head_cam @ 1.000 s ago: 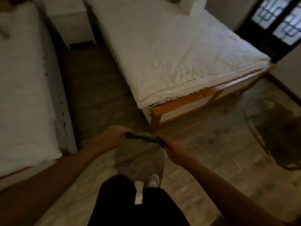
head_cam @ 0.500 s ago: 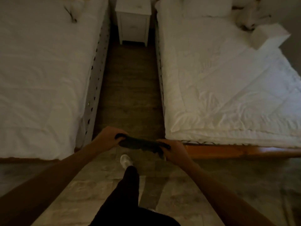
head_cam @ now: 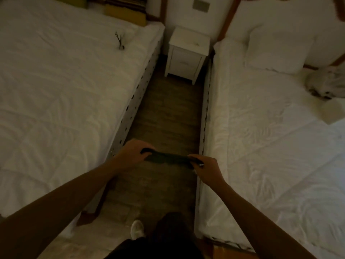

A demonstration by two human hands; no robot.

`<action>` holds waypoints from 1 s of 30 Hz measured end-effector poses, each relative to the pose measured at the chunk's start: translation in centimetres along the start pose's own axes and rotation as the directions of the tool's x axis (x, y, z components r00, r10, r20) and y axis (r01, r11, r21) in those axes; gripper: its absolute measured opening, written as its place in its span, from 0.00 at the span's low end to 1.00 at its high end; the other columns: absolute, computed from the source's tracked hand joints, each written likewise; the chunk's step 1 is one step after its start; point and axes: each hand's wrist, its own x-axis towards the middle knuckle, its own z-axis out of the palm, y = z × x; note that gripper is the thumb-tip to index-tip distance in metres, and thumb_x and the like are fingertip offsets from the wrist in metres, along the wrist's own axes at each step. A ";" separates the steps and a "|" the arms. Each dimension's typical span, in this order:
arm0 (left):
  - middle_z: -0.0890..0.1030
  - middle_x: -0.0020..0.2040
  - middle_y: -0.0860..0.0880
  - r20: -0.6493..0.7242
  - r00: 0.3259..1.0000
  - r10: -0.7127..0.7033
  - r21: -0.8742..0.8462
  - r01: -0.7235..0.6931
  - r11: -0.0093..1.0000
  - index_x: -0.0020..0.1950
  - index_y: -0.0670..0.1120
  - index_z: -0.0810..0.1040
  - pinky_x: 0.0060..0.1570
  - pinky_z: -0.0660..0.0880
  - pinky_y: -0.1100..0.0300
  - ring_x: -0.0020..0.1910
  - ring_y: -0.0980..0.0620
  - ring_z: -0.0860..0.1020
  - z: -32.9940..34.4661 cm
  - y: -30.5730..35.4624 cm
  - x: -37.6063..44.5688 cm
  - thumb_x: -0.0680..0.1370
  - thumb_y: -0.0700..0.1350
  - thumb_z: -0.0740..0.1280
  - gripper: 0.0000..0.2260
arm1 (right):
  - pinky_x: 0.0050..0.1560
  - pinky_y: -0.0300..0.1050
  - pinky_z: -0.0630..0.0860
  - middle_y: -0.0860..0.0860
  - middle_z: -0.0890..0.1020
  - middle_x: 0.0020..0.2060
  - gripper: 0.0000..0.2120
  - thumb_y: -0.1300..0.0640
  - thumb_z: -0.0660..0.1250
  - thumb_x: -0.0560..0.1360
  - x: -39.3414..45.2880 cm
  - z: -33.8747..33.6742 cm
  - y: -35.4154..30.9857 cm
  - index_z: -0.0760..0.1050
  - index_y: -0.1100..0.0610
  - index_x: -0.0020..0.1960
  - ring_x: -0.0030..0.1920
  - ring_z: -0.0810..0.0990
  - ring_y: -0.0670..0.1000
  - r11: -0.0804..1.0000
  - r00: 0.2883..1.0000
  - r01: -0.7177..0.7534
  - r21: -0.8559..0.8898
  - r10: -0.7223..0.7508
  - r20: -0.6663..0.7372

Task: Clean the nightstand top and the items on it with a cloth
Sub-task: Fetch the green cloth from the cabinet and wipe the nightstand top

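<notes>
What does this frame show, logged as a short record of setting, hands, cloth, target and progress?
setting: wooden-floor aisle between two white-sheeted beds
left hand: grips one end of the dark cloth
right hand: grips the other end
cloth: stretched between both hands
target: small white wooden nightstand at the aisle's far end, against the wall
progress: nightstand not yet reached

Dark cloth (head_cam: pixel 169 159) between both hands (head_cam: pixel 133 152)

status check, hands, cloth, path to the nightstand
Left hand and right hand both gripping the dark cloth, stretched between them. White nightstand ahead at the aisle's far end, not reached. Floor aisle between the beds unobstructed.
</notes>
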 end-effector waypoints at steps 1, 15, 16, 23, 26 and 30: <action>0.86 0.54 0.49 0.014 1.000 0.001 0.002 -0.001 1.000 0.61 0.50 0.83 0.55 0.73 0.65 0.51 0.53 0.82 -0.6 -0.4 1.3 0.79 0.42 0.70 0.12 | 0.53 0.41 0.81 0.41 0.83 0.46 0.15 0.58 0.67 0.79 1.6 -0.1 0.3 0.78 0.42 0.61 0.44 0.82 0.40 1.000 1.000 0.006 -0.011 -0.005 0.002; 0.83 0.59 0.45 0.126 0.991 -0.039 0.145 0.021 0.989 0.63 0.44 0.82 0.64 0.75 0.53 0.59 0.47 0.81 -8.3 -7.3 27.6 0.80 0.40 0.68 0.12 | 0.46 0.38 0.76 0.46 0.83 0.46 0.16 0.56 0.66 0.78 30.6 -3.6 6.7 0.77 0.43 0.64 0.41 0.76 0.39 0.989 0.994 0.095 -0.112 -0.088 0.070; 0.83 0.59 0.44 0.131 0.991 -0.035 0.151 0.015 0.988 0.63 0.44 0.82 0.64 0.75 0.52 0.59 0.47 0.81 -8.9 -7.7 29.8 0.80 0.40 0.68 0.12 | 0.46 0.40 0.77 0.46 0.83 0.46 0.16 0.56 0.66 0.78 32.9 -4.3 7.0 0.77 0.43 0.64 0.41 0.76 0.39 0.988 0.994 0.092 -0.125 -0.083 0.078; 0.84 0.59 0.45 0.086 0.991 -0.103 0.115 0.093 0.989 0.63 0.45 0.82 0.63 0.75 0.55 0.58 0.48 0.81 -12.5 -11.9 42.4 0.80 0.40 0.68 0.12 | 0.52 0.41 0.78 0.48 0.84 0.50 0.15 0.58 0.65 0.80 47.4 -7.0 8.1 0.78 0.47 0.64 0.45 0.77 0.40 0.992 0.985 0.066 -0.109 -0.048 0.166; 0.84 0.57 0.46 0.081 0.989 -0.127 0.084 0.120 0.989 0.62 0.45 0.83 0.62 0.74 0.58 0.57 0.49 0.81 -13.8 -15.1 47.8 0.79 0.40 0.69 0.12 | 0.50 0.42 0.79 0.46 0.84 0.47 0.14 0.57 0.67 0.79 53.8 -7.4 8.7 0.79 0.46 0.63 0.42 0.77 0.40 0.986 0.984 0.097 -0.135 -0.074 0.165; 0.85 0.57 0.45 0.106 0.988 -0.108 0.054 0.103 0.993 0.61 0.44 0.83 0.60 0.74 0.59 0.56 0.49 0.82 -16.2 -19.9 56.9 0.78 0.39 0.70 0.12 | 0.50 0.41 0.78 0.45 0.84 0.47 0.14 0.56 0.66 0.79 64.4 -8.3 8.8 0.79 0.45 0.63 0.44 0.79 0.42 0.987 0.984 0.068 -0.146 -0.042 0.171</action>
